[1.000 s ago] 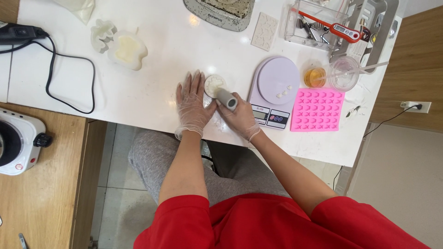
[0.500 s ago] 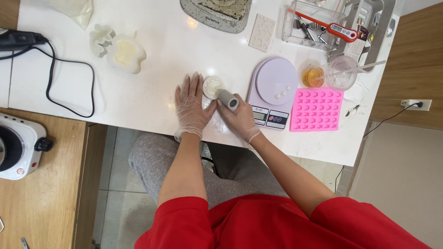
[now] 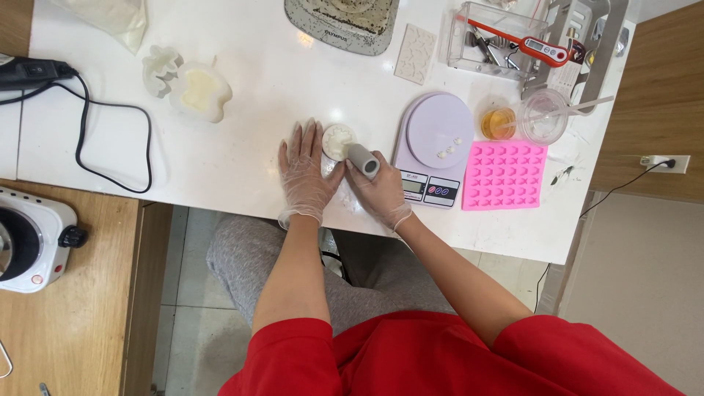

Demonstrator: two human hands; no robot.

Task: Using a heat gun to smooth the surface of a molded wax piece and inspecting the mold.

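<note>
Both of my hands wear clear gloves over a white table. My left hand lies flat with fingers apart, its thumb side touching a small round white mould. My right hand is closed around a grey cylindrical tool whose tip meets the mould's edge. What fills the mould is pale and cannot be told apart.
A lilac kitchen scale with small white bits stands right of my hands, then a pink silicone mould. Behind are a cup of amber liquid, a clear cup, a red thermometer, white flower-shaped moulds and a black cable. A hotplate sits at left.
My hands stay on the mould and tool with hardly any shift; the view has drifted slightly.
</note>
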